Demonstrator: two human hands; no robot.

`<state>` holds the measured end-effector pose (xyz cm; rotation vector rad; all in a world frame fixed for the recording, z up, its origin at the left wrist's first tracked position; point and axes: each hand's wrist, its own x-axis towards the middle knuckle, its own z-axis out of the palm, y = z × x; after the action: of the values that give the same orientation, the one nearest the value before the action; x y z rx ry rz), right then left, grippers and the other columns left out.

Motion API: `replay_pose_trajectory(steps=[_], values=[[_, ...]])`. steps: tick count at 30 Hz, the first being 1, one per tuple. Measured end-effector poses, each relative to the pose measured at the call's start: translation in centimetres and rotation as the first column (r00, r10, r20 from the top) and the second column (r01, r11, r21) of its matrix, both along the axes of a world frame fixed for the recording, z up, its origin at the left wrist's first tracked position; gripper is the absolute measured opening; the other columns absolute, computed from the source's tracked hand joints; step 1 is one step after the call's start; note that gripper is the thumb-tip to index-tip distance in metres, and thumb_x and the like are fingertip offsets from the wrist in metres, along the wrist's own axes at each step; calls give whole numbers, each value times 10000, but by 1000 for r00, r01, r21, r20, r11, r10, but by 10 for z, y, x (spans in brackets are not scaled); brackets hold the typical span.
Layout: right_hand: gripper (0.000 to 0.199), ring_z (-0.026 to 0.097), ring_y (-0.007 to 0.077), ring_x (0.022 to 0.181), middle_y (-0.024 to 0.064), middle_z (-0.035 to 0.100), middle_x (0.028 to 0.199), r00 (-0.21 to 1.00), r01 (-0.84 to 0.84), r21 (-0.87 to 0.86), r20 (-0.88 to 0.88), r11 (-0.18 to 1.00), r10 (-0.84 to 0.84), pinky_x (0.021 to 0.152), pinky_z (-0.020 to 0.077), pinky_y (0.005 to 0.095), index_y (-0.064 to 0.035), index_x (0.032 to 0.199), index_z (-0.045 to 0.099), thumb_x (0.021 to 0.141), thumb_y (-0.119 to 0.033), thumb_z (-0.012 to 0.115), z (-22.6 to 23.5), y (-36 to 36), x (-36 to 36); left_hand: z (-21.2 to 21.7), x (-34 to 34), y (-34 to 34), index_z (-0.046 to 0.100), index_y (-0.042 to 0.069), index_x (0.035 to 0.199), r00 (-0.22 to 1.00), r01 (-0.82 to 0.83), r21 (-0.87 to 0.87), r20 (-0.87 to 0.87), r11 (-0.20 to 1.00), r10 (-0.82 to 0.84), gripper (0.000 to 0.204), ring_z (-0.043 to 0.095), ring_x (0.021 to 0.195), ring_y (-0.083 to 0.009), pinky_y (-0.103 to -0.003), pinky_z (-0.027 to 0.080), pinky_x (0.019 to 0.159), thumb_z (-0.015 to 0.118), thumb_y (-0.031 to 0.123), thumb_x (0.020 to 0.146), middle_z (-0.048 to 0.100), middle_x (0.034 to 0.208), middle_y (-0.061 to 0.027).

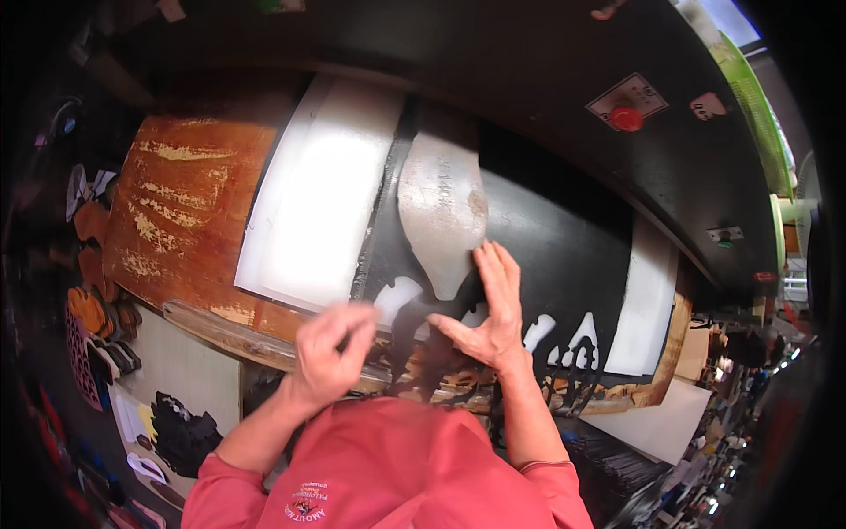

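A grey metal plate (443, 198), wide in the middle and narrowing to a blunt tip toward me, lies on a sheet of black material (551, 234). My right hand (492, 322) is open, thumb spread from the fingers; its fingertips are at the plate's lower right edge, though whether they touch it I cannot tell. Left of the plate's tip, my left hand (330, 353) hovers near the sheet's front edge, fingers bent and smeared by motion. Nothing shows clearly in it. Cut-out gaps and dangling strips (573, 361) mark the sheet's near edge.
White boards (313, 194) lie under and beside the sheet on a worn brown wooden table (185, 203). A dark machine beam with a red button (627, 118) spans the far side. Black scraps (183, 432) lie at lower left; a pale sheet (656, 423) is at lower right.
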<state>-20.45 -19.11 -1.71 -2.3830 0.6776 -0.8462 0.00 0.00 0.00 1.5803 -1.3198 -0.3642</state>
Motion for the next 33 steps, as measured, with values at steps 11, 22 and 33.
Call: replay_pose_trajectory(steps=[11,22,33], values=[[779,551,490,1372,310,609,1457,984,31,31,177,999,-35,1140,483,527,106,1424,592,795,-230,906,8,22,-3,-29,-76,29,591,40,1144,955,-275,179,-60,945,290,242,580,508,-182,-359,459,509,765,110,992,595,622,-43],[203,640,84,725,13,673,812,326,752,321,578,575,-748,634,508,249,-58,995,695,1089,-237,671,36,-83,-265,-50,-50,47,617,28,1106,989,-112,39,-92,993,115,47,380,641,0,-215,283,554,598,-1,1075,483,741,83],[361,493,78,601,-20,567,674,499,741,242,425,626,-755,554,386,268,-63,835,641,1117,-288,625,22,-56,-342,-41,-58,38,646,31,1093,971,-240,10,-17,971,240,50,478,670,-17,-227,395,608,668,40,1049,558,714,53]])
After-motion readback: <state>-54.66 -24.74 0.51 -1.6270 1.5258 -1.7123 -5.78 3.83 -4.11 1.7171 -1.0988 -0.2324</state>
